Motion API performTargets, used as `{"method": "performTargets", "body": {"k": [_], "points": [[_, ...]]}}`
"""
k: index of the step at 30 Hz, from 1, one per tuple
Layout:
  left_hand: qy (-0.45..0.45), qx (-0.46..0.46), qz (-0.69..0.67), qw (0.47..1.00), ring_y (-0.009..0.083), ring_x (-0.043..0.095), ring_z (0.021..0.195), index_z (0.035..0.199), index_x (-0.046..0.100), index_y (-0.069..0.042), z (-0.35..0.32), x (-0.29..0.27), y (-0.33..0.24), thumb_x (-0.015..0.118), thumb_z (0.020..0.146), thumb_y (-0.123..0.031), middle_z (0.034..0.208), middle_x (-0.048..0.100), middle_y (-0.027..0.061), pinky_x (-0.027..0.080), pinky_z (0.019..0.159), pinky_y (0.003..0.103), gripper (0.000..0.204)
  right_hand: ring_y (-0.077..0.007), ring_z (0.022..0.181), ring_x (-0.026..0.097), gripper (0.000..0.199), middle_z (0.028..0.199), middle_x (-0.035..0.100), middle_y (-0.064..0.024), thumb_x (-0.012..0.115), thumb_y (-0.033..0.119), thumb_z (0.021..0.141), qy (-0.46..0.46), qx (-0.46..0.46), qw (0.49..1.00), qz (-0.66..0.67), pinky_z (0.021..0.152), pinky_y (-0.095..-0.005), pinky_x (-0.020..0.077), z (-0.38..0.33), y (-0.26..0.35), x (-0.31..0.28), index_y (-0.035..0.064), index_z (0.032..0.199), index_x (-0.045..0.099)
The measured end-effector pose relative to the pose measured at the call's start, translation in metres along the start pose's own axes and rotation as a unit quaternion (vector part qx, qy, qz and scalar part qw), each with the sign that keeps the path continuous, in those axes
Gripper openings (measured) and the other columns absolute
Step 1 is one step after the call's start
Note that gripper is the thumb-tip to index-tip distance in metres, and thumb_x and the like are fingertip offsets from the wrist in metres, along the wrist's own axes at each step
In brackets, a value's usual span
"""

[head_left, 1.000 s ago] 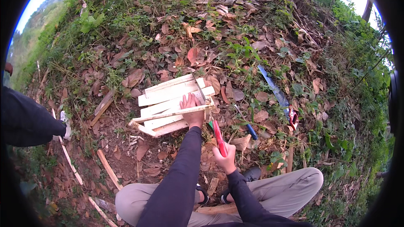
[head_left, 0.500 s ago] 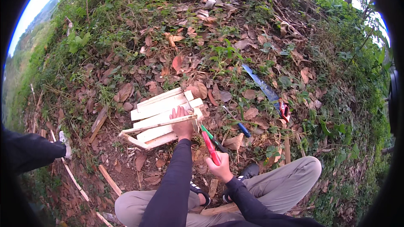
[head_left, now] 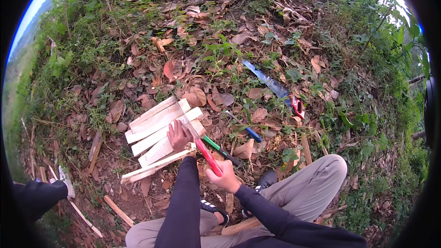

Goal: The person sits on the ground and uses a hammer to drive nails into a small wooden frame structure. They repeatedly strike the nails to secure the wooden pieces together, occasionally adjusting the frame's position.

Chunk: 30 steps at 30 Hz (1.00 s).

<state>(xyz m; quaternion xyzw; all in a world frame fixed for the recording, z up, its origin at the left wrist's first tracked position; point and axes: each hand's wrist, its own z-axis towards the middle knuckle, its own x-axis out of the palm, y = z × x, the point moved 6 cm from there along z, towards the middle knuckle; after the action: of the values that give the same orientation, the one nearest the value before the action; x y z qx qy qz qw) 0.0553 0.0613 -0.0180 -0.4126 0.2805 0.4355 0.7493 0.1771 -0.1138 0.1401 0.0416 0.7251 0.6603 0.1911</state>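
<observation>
Pale wooden slats (head_left: 149, 133), joined side by side into a small frame, rest on the leafy ground before me. My left hand (head_left: 179, 136) lies on them, its fingers apart and stretched over the wood. A narrow wooden rail (head_left: 156, 165) runs along the frame's near side by my left wrist. My right hand (head_left: 223, 177) is closed around the red handle (head_left: 207, 157) of a tool with a long thin blade, which lies across the slats' right ends beside my left fingers; its exact kind is unclear. Just beyond that handle is a green tool with a black grip (head_left: 221, 151), its head hidden.
A saw with a blue blade and red handle (head_left: 275, 87) lies at the right. Nearer lies a slim tool with a blue handle (head_left: 251, 133). Loose wood strips (head_left: 118, 210) and dry leaves cover the ground. Another person's leg (head_left: 41, 195) shows at the left edge.
The slatted frame has turned, its near rail now lower and farther from the slats. My right hand and the red-handled tool have shifted slightly left relative to my knees; the view has shifted too.
</observation>
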Motion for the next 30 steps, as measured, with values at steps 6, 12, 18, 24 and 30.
{"method": "performTargets", "body": {"k": [6, 12, 18, 24, 30], "points": [[0.022, -0.036, 0.035, 0.998, 0.0348, 0.055, 0.13, 0.12, 0.072, -0.007, -0.012, 0.015, 0.037, 0.055, 0.093, -0.018, 0.133, 0.066, 0.0095, 0.038, 0.111, 0.054, 0.034, -0.0094, 0.041, 0.043, 0.022, 0.049, 0.043, -0.002, 0.064, 0.007, 0.076, 0.013, -0.068, 0.997, -0.019, 0.043, -0.0308, 0.0346, -0.045, -0.001, -0.007, 0.0026, 0.061, 0.05], [-0.016, -0.04, -0.022, 0.999, 0.0344, 0.056, 0.129, 0.12, 0.073, -0.007, 0.007, -0.019, -0.015, 0.057, 0.091, -0.018, 0.132, 0.067, 0.0088, 0.04, 0.11, 0.053, 0.034, -0.0068, 0.047, 0.037, 0.027, 0.05, 0.041, -0.0004, 0.066, 0.007, 0.078, -0.006, -0.01, 1.0, -0.013, 0.045, -0.0306, 0.03, -0.003, -0.014, -0.005, 0.0019, 0.06, 0.045], [-0.019, -0.042, -0.017, 0.999, 0.0343, 0.058, 0.127, 0.117, 0.074, -0.007, 0.009, -0.018, -0.019, 0.058, 0.09, -0.019, 0.129, 0.069, 0.0079, 0.042, 0.109, 0.053, 0.033, -0.0058, 0.044, 0.043, 0.023, 0.049, 0.042, 0.0012, 0.064, 0.006, 0.077, 0.015, -0.008, 0.999, -0.028, 0.045, -0.0293, 0.0348, -0.051, -0.005, -0.035, 0.0036, 0.06, 0.048], [-0.034, -0.045, -0.014, 0.998, 0.0342, 0.058, 0.127, 0.117, 0.074, -0.007, 0.007, -0.023, -0.011, 0.059, 0.09, -0.017, 0.128, 0.069, 0.008, 0.042, 0.108, 0.053, 0.033, -0.006, 0.048, 0.038, 0.026, 0.052, 0.043, 0.0017, 0.065, 0.007, 0.08, 0.023, -0.011, 0.999, -0.029, 0.045, -0.0291, 0.0294, -0.008, -0.019, 0.001, 0.0028, 0.062, 0.047], [-0.024, -0.043, -0.008, 0.999, 0.0349, 0.057, 0.128, 0.118, 0.073, -0.006, 0.014, -0.022, -0.021, 0.057, 0.09, -0.019, 0.13, 0.067, 0.0087, 0.041, 0.109, 0.053, 0.035, -0.0068, 0.044, 0.042, 0.029, 0.049, 0.044, 0.0007, 0.067, 0.005, 0.076, 0.015, -0.005, 0.999, -0.039, 0.045, -0.0285, 0.0341, -0.065, -0.014, -0.028, 0.0053, 0.057, 0.046]]}}
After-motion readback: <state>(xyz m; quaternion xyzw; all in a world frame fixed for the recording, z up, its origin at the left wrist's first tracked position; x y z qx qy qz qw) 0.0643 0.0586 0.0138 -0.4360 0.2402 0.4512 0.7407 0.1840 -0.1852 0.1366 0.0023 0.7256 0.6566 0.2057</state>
